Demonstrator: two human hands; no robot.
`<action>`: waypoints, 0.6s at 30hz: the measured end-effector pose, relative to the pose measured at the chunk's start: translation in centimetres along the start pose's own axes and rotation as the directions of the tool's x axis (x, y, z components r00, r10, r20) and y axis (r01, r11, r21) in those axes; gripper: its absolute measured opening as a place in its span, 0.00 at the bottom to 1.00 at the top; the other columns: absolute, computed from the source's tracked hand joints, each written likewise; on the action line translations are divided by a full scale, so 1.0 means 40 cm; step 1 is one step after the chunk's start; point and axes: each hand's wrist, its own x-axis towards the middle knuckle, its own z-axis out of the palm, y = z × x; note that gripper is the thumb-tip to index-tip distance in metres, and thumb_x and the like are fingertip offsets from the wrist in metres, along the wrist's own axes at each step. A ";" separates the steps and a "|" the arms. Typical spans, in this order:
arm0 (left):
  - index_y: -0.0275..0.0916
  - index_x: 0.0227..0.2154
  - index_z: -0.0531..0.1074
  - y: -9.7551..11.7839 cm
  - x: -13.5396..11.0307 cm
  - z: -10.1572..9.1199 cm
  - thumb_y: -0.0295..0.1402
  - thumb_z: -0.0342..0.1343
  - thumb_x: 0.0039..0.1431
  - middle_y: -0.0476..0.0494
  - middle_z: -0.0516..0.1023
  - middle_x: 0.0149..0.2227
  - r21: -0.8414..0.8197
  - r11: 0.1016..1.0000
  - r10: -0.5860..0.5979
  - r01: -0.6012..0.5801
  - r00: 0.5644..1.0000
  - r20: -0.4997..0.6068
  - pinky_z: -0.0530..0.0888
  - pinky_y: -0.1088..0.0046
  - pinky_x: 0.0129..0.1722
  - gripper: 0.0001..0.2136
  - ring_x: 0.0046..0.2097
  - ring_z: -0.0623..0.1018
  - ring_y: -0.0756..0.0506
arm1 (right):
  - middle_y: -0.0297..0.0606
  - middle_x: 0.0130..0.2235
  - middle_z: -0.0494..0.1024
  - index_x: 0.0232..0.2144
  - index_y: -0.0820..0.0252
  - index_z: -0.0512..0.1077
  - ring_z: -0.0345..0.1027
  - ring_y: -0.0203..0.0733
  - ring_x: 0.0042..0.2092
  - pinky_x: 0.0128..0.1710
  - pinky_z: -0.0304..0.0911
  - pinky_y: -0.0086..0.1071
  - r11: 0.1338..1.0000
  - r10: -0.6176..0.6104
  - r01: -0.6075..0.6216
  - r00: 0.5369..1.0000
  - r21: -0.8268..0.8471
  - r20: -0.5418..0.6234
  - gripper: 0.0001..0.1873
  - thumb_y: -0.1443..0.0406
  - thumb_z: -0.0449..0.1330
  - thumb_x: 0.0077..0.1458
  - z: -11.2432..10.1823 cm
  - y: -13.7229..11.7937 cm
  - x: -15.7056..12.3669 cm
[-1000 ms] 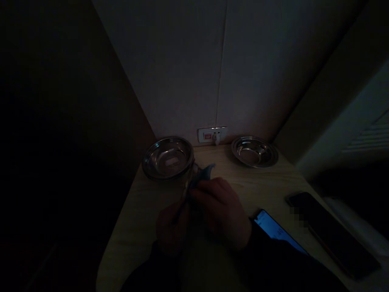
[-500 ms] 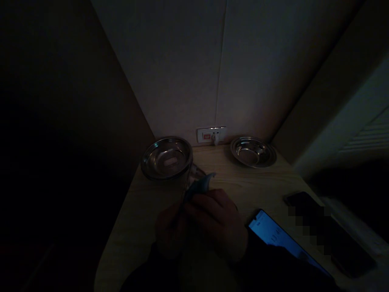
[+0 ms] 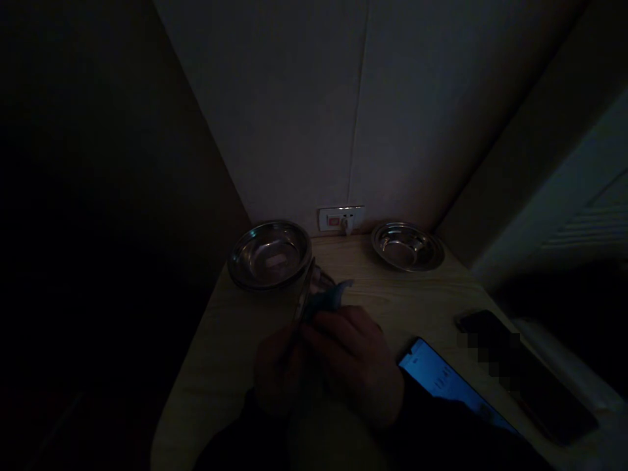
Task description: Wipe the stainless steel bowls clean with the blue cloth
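In dim light, my left hand [image 3: 277, 369] is closed on the near edge of a shiny metal dish [image 3: 316, 280], which is tilted up so that only its far part shows. Fingers bent, my right hand [image 3: 356, 360] grips a bluish cloth [image 3: 324, 299] against the dish's inner side. One corner of the cloth sticks up past the fingers. Beyond the left hand stands a round stainless steel bowl [image 3: 240, 265], seemingly stacked, with a pale rectangular patch inside. Most of the held dish is hidden by the hands and shadow.
A second steel dish [image 3: 434, 258] lies at the back right of the wooden table [image 3: 206, 360]. Right of my right hand is a phone with a lit screen [image 3: 441, 376]. A dark, partly blurred-out object [image 3: 554, 399] lies beyond it. A wall socket [image 3: 342, 218] holds a plug.
Both hands have shifted very slightly to the right with the dish and cloth. A bit more of the dish's shiny inside shows. The phone's displayed digits differ.
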 end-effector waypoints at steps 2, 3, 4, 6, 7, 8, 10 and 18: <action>0.36 0.26 0.76 0.001 0.001 -0.001 0.27 0.48 0.58 0.49 0.79 0.23 0.006 1.000 -0.007 0.007 1.000 0.011 0.70 0.83 0.22 0.11 0.23 0.76 0.52 | 0.43 0.38 0.76 0.40 0.62 0.74 0.64 0.44 0.38 0.35 0.65 0.38 1.000 0.023 -0.023 1.000 0.013 -0.010 0.11 0.69 0.53 0.61 0.001 0.002 0.003; 0.36 0.25 0.75 0.002 0.002 -0.001 0.27 0.49 0.58 0.50 0.78 0.21 0.009 1.000 -0.011 0.011 1.000 0.010 0.69 0.83 0.21 0.11 0.21 0.75 0.52 | 0.44 0.39 0.76 0.40 0.62 0.74 0.65 0.44 0.38 0.36 0.65 0.38 0.998 0.060 -0.059 0.998 0.020 -0.035 0.11 0.69 0.53 0.60 0.002 0.001 0.004; 0.36 0.24 0.75 0.003 0.002 -0.002 0.27 0.49 0.58 0.50 0.77 0.20 0.013 1.000 -0.016 0.015 1.000 0.007 0.68 0.84 0.20 0.11 0.21 0.74 0.53 | 0.44 0.39 0.75 0.40 0.62 0.74 0.65 0.44 0.39 0.37 0.66 0.39 0.995 0.102 -0.101 0.993 0.028 -0.060 0.11 0.70 0.53 0.60 0.003 -0.001 0.003; 0.35 0.25 0.76 0.006 0.002 -0.004 0.26 0.49 0.57 0.50 0.78 0.21 0.006 1.000 -0.010 0.010 1.000 -0.002 0.68 0.84 0.20 0.11 0.21 0.75 0.53 | 0.44 0.39 0.76 0.41 0.62 0.74 0.65 0.44 0.38 0.36 0.66 0.38 0.994 0.100 -0.098 0.994 0.040 -0.049 0.11 0.70 0.53 0.60 0.003 -0.005 0.000; 0.35 0.26 0.76 0.007 0.001 -0.005 0.26 0.49 0.57 0.50 0.78 0.21 -0.002 1.000 -0.016 0.016 1.000 -0.007 0.68 0.84 0.20 0.11 0.21 0.75 0.53 | 0.44 0.38 0.76 0.42 0.62 0.74 0.65 0.44 0.38 0.35 0.66 0.37 0.996 0.071 -0.070 0.997 0.049 -0.031 0.11 0.70 0.53 0.60 0.004 -0.006 0.000; 0.35 0.26 0.76 0.008 0.001 -0.006 0.26 0.49 0.57 0.50 0.78 0.21 -0.008 1.000 -0.025 0.025 1.000 -0.008 0.68 0.84 0.21 0.11 0.22 0.75 0.53 | 0.43 0.38 0.76 0.42 0.62 0.74 0.65 0.44 0.38 0.35 0.65 0.37 0.997 0.045 -0.044 0.999 0.058 -0.011 0.11 0.69 0.54 0.59 0.005 -0.004 0.002; 0.35 0.24 0.76 0.009 0.000 -0.007 0.27 0.50 0.57 0.51 0.77 0.20 -0.019 0.999 -0.042 0.042 0.999 -0.004 0.68 0.84 0.20 0.11 0.21 0.74 0.53 | 0.43 0.38 0.76 0.40 0.61 0.75 0.66 0.44 0.39 0.37 0.65 0.37 0.993 0.084 -0.082 0.996 0.082 -0.017 0.10 0.69 0.55 0.59 0.007 0.011 0.013; 0.37 0.24 0.77 0.001 -0.005 -0.009 0.31 0.52 0.55 0.51 0.78 0.20 -0.118 0.980 -0.174 0.161 0.979 -0.104 0.69 0.83 0.20 0.10 0.21 0.75 0.52 | 0.36 0.34 0.77 0.33 0.58 0.77 0.71 0.39 0.37 0.38 0.67 0.32 0.642 0.712 -0.600 0.698 0.476 -0.081 0.08 0.66 0.57 0.56 0.020 0.056 0.005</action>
